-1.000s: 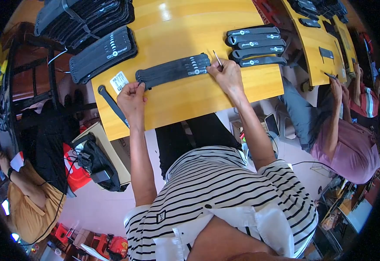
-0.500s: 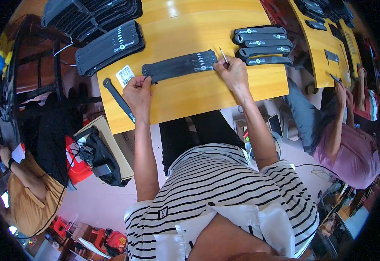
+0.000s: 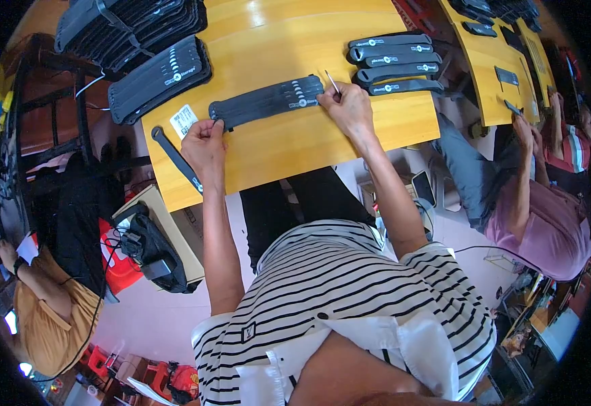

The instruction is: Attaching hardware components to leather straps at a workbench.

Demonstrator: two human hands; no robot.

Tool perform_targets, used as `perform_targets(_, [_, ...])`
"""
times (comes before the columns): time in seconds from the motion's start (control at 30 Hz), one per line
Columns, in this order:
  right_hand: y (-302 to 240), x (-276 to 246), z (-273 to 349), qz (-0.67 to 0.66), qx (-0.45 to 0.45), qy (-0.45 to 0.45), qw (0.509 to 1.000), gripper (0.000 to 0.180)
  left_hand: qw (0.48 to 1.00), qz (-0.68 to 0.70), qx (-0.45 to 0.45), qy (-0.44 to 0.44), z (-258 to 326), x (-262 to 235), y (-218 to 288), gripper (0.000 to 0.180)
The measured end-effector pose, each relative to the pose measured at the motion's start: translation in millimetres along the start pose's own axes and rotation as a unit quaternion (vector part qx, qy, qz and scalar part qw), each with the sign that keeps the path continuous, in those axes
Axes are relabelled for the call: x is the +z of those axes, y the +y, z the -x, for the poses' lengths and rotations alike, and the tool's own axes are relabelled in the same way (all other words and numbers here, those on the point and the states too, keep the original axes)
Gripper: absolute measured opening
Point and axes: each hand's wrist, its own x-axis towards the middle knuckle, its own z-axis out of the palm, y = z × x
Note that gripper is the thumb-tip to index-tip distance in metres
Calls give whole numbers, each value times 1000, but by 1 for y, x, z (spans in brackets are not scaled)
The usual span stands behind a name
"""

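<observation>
A fanned stack of black straps (image 3: 266, 103) with pale print lies across the wooden table in front of me. At its left end, my left hand (image 3: 205, 150) is closed, thumb and fingers pinching the strap ends. My right hand (image 3: 351, 114) closes around a thin, pointed tool (image 3: 331, 80) whose tip sticks up past the fingers; its exact kind is not clear. The fingertips of that hand touch the right end of the stack. One loose black strap (image 3: 177, 160) lies left of my left hand, beside a white printed label (image 3: 183, 120).
Several folded strap bundles (image 3: 398, 59) lie at the table's right side. A strap stack (image 3: 156, 76) and a taller tied pile (image 3: 133, 30) stand at the back left. Co-workers sit on both sides, one in a pink shirt (image 3: 539, 227) at another table (image 3: 491, 74).
The whole scene has shifted slightly left in the picture. Both hands keep their places at the two ends of the strap stack.
</observation>
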Motion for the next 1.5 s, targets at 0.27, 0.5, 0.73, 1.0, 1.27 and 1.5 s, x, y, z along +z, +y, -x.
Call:
perform_targets(0.27, [-3,1,1,4,8,4,1000,17,1000,-19,20,12,0,0,-3,13])
perform_targets(0.5, [2,5,1,11,-30,29,999,20,991,-68,91,66,-3,4,-16,15])
perform_targets(0.73, [0,-1,-2,-21,-46,26,998,18,999,-15,13,35,-10,0,-16,22])
perform_targets(1.0, [13,-6,-9,-77,-63,-18,995,10,999,51,-2,4,-13,-12,-15,12])
perform_targets(1.27, [-31,9,-27,118,-208,163,957,16,934,-186,303,-39,9,23,19,44])
perform_targets(1.5, [-43,63,-37,229,-253,174,924,18,815,-404,406,-92,16,55,10,69])
